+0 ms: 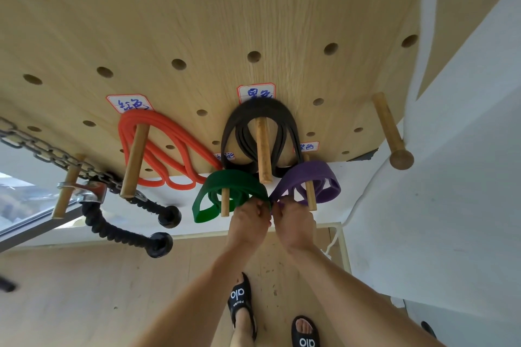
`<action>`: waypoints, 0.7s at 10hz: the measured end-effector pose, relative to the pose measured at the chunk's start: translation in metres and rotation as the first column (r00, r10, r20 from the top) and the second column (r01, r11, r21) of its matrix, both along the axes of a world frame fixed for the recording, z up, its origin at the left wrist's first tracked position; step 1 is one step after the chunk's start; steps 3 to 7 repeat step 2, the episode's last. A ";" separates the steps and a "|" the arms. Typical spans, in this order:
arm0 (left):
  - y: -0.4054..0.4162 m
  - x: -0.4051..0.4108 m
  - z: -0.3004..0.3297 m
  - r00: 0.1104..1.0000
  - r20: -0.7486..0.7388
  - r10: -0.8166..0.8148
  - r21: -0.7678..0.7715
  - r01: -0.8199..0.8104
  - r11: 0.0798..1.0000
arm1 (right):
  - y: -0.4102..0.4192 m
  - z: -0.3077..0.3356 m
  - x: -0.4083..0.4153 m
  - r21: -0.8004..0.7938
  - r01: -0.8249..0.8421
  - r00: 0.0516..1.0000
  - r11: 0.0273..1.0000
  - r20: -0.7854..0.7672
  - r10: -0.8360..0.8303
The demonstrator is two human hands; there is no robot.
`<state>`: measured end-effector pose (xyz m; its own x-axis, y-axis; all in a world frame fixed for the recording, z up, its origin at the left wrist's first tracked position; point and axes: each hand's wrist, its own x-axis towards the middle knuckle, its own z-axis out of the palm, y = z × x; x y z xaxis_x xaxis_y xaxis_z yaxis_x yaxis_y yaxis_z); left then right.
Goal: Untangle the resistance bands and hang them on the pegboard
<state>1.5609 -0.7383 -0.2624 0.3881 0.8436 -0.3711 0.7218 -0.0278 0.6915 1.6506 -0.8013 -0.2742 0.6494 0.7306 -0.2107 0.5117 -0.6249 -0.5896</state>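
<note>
A wooden pegboard (197, 22) fills the upper view. On its pegs hang an orange band (158, 135), a black band (242, 132), a green band (225, 183) and a purple band (313, 175), each looped over a wooden peg. My left hand (249, 218) pinches the right end of the green band. My right hand (294, 220) pinches the left end of the purple band. Both hands meet between the two lowest pegs, fingers closed on the bands.
A metal chain (42, 149) with a black rope handle (121, 231) hangs from a peg at the left. A bare knobbed peg (390, 132) sticks out at the right. White wall stands to the right; a wooden floor and my sandalled feet (244, 304) lie below.
</note>
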 end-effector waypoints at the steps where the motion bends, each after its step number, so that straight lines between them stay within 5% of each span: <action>1: -0.001 -0.002 0.007 1.000 -0.027 -0.012 -0.030 0.011 0.999 | -0.004 0.003 0.000 -0.023 -0.014 0.999 1.000 -0.035 0.013; 7: -0.009 -0.011 0.012 0.998 -0.031 -0.057 -0.049 0.056 0.997 | -0.019 0.010 -0.004 0.027 0.002 0.996 1.000 -0.088 0.001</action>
